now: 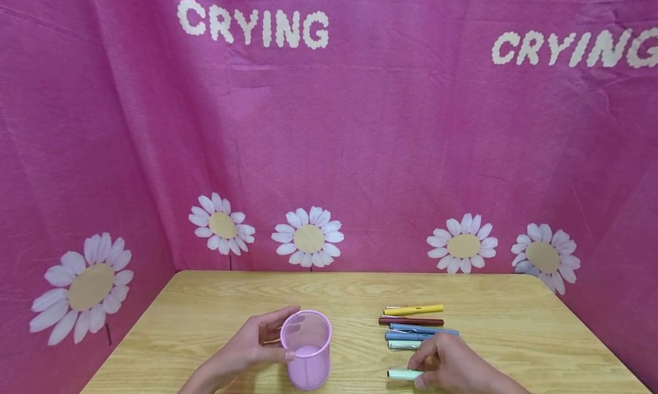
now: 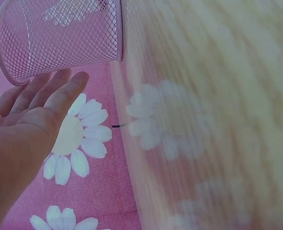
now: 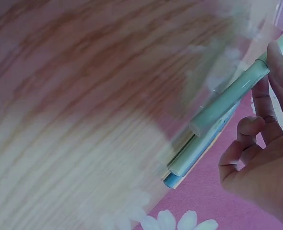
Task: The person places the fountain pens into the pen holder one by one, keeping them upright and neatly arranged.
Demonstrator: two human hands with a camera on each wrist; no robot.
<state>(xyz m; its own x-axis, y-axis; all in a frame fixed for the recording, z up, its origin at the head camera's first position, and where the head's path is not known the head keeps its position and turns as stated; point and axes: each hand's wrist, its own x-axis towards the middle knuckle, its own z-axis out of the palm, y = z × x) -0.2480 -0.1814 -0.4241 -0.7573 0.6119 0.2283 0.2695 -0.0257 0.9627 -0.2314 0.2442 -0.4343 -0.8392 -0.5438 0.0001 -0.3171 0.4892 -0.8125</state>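
A pink mesh pen holder (image 1: pixel 308 366) stands upright on the wooden table. My left hand (image 1: pixel 252 342) holds it from the left, thumb at the near side of the rim and fingers round the far side; in the left wrist view the fingers (image 2: pixel 74 86) lie along the mesh (image 2: pixel 69 36). My right hand (image 1: pixel 452 362) pinches a mint-green pen (image 1: pixel 402 374) between thumb and fingers, close to the tabletop. The right wrist view has this pen (image 3: pixel 230 98) slanting out from the pinch. Just beyond lies another mint-green pen (image 1: pixel 403 345), partly hidden by the hand.
Behind it lie two blue pens (image 1: pixel 403 336), a dark red pen (image 1: pixel 411 321) and a yellow pen (image 1: pixel 413 310), side by side. Pink cloth (image 1: pixel 380 154) with daisies and white lettering hangs round the wooden table (image 1: pixel 231 291) at the back and sides.
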